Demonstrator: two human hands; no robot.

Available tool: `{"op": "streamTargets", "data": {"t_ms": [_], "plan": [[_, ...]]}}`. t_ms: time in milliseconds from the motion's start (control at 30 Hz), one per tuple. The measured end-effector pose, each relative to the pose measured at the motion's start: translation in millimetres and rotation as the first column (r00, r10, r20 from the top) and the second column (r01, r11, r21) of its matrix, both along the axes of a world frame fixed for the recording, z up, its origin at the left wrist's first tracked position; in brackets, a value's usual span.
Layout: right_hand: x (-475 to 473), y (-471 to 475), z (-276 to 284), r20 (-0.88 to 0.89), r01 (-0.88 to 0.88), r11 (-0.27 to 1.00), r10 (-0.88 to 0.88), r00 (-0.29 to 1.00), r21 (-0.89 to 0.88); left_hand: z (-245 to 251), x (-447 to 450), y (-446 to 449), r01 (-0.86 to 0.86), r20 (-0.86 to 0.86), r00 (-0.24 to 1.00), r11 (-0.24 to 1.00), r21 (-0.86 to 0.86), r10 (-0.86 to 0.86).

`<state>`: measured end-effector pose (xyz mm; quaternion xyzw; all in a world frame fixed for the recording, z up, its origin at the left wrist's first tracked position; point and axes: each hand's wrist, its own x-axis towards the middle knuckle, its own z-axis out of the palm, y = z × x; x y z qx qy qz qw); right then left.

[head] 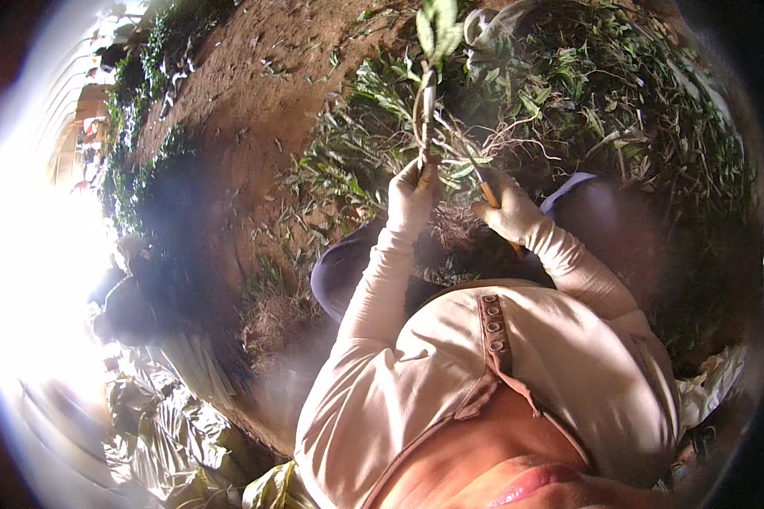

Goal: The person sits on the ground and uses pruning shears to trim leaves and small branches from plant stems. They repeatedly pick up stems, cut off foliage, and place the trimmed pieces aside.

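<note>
My left hand (414, 196), in a pale glove, grips a leafy plant cutting (427, 108) by its woody stem. The stem points away from me, and its green leaves reach the top of the view. A knife (489, 193) with an orange-brown handle is held in my gloved right hand (512, 207). Its thin blade points up and left, beside the stem; whether they touch cannot be told. Just beyond both hands spread bare roots (516, 137) and leafy plants (382, 95). A heap of cut roots (453, 224) lies between my bent legs, partly in shadow.
Bare brown soil (229, 127) stretches to the left. A large pile of leafy plants (643, 95) covers the right side, with a pale cloth or sack (500, 25) at its far edge. Crumpled plastic sheeting (165, 426) lies lower left, near a root clump (274, 331).
</note>
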<state>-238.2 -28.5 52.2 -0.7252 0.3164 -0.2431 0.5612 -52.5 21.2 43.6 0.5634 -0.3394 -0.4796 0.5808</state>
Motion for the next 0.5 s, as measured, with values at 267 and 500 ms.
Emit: {"op": "streamTargets", "data": {"t_ms": [267, 500], "plan": [[27, 32, 22, 0.027, -0.089, 0.973, 0.085, 0.996, 0.215, 20, -26, 51, -0.135, 0.776, 0.626, 0.991, 0.010, 0.078], [27, 47, -10, 0.027, 0.074, 0.935, -0.089, 0.996, 0.346, 24, -25, 57, -0.093, 0.826, 0.556, 0.995, -0.046, 0.090]]}}
